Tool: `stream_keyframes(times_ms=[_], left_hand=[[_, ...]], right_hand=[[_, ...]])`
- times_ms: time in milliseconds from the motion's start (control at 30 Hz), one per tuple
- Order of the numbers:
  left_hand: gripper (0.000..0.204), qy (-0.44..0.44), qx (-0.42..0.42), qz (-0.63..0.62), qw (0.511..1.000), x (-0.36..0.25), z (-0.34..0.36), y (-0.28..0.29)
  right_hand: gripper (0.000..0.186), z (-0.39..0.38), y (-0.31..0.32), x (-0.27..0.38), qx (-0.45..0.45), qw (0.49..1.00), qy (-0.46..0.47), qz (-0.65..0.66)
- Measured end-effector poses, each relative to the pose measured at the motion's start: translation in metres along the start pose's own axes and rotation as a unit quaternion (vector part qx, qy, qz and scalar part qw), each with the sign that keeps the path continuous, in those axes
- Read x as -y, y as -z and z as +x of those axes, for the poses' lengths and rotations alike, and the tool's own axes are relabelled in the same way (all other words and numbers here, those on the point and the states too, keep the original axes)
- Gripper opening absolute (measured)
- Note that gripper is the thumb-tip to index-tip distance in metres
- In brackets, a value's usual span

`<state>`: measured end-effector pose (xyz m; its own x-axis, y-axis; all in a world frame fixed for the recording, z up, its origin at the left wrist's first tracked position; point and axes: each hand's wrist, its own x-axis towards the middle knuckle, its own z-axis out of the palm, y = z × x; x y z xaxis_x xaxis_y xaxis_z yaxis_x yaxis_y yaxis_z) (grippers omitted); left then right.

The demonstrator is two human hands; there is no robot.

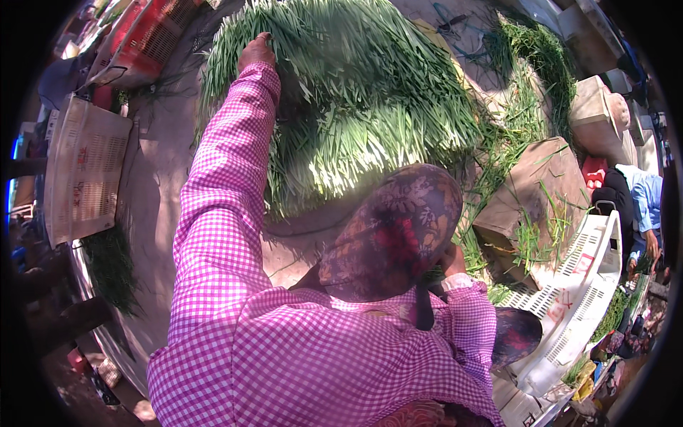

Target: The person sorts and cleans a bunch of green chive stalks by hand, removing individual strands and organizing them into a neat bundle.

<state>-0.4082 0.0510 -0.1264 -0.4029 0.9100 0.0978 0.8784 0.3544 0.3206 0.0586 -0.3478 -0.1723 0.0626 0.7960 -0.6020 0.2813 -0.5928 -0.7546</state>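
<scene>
A wide, thick pile of garlic chives (pixel 370 78) lies ahead of me, with long flat green leaves and pale stem ends toward me. My left arm, in a pink checked sleeve, stretches to the pile's far left side. There my left hand (pixel 257 51) is closed among the leaves, with its fingertips partly hidden. My right hand (pixel 452 257) is low beside my patterned trouser knee (pixel 391 231). The knee and the sleeve cover most of that hand, so its fingers and anything in them are hidden.
A brown block-like box (pixel 533 203) with loose green leaves stands right of the pile. White plastic crates stand at the left (pixel 89 171) and lower right (pixel 562 302); a red crate (pixel 153 39) is at the far left. Another person in a blue top (pixel 646 203) works at the right edge.
</scene>
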Motion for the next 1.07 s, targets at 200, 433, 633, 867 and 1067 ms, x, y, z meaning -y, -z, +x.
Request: stream_keyframes(times_ms=[200, 433, 633, 867, 1067], left_hand=[[0.035, -0.063, -0.023, 0.077, 0.995, -0.002, 0.016, -0.001], [0.028, -0.094, -0.057, 0.096, 0.989, 0.001, 0.018, -0.012], [0.024, -0.078, 0.052, -0.330, 0.939, 0.064, 0.001, 0.018], [0.018, -0.145, 0.571, -0.316, 0.744, 0.026, -0.137, 0.078], [0.026, 0.010, 0.299, -0.297, 0.907, 0.035, -0.115, -0.011]], right_hand=[[0.031, -0.011, -0.004, 0.030, -0.028, 0.995, -0.003, -0.095], [0.029, -0.010, -0.008, 0.023, -0.057, 0.990, 0.047, -0.121], [0.020, -0.008, -0.016, 0.019, -0.101, 0.988, 0.097, -0.068], [0.020, -0.021, -0.013, 0.052, -0.018, 1.000, 0.009, -0.012], [0.030, -0.016, -0.009, 0.027, 0.006, 0.999, 0.024, -0.030]])
